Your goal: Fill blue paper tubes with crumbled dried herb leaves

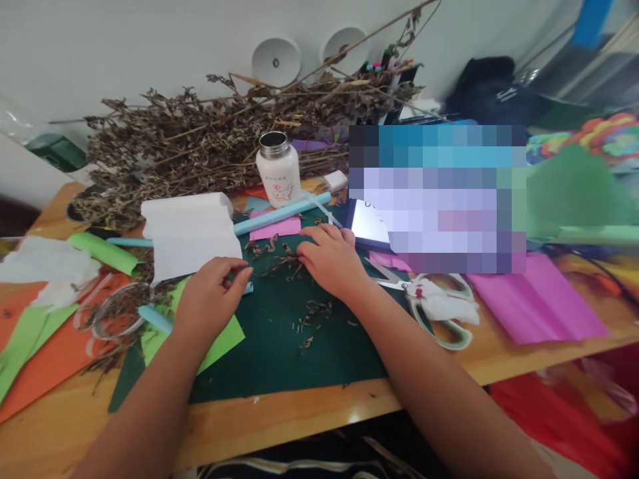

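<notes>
Over the green mat [269, 366], my left hand [212, 293] has its thumb and forefinger tips pressed together; whatever is between them is hidden. A light blue paper roll [249, 288] pokes out behind that thumb, and the end of a blue roll [156, 320] shows by the wrist. My right hand [332, 261] rests with bent fingers on a sprig of dried leaves [285, 258], its fingertips closed at the stems and its thumb out of sight. Crumbled dried leaves [314, 314] lie scattered below, between the two forearms.
White paper [192, 233], a white bottle [278, 169] without a lid and a long blue roll [282, 213] stand or lie behind the hands. Scissors [399, 285] lie open beside my right forearm. Dried branches [190, 140] are heaped along the wall. Pink paper [544, 299] lies right.
</notes>
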Action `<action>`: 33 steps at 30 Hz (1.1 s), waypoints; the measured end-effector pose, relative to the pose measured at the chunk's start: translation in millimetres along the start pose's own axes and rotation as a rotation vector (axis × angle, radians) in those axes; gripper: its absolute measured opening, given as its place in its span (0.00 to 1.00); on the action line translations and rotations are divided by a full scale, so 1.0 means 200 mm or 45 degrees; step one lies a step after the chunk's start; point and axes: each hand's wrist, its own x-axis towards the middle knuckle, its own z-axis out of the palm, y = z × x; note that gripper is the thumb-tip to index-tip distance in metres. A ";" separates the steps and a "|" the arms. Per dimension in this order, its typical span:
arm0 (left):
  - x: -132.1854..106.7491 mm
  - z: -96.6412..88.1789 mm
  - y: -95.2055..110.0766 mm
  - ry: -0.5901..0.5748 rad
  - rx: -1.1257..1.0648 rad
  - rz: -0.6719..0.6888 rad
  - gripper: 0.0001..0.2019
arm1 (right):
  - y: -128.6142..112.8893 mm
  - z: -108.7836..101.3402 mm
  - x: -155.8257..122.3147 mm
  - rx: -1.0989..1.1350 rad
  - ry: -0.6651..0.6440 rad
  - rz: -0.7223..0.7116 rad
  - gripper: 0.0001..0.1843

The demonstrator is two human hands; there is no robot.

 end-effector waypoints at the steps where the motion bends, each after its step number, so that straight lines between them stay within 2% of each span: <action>1: 0.00 0.00 0.00 0.008 0.003 0.005 0.13 | 0.01 0.00 0.00 0.013 0.009 -0.001 0.06; 8: -0.03 0.00 0.01 0.044 0.012 0.161 0.14 | 0.02 -0.03 0.00 0.164 -0.035 -0.015 0.09; 14: -0.04 0.04 0.04 0.131 0.041 0.488 0.18 | -0.05 -0.06 -0.01 0.302 -0.082 -0.234 0.10; 17: -0.05 0.06 0.06 0.000 0.057 0.579 0.15 | -0.09 -0.07 -0.03 0.251 -0.076 -0.363 0.10; 19: -0.05 0.06 0.08 -0.143 0.062 0.569 0.13 | -0.11 -0.08 -0.03 0.232 -0.047 -0.416 0.10; 21: -0.04 0.05 0.09 -0.236 0.088 0.533 0.14 | -0.12 -0.08 -0.04 0.225 -0.021 -0.469 0.10; 27: -0.05 0.03 0.08 -0.321 0.033 0.472 0.17 | -0.08 -0.09 -0.04 0.169 0.059 -0.590 0.13; 29: -0.04 0.02 0.05 -0.325 -0.017 0.406 0.17 | -0.03 -0.11 -0.04 0.162 0.068 -0.561 0.13; 33: -0.02 -0.02 -0.03 -0.155 -0.125 0.137 0.17 | 0.10 -0.16 -0.06 0.192 0.184 -0.350 0.12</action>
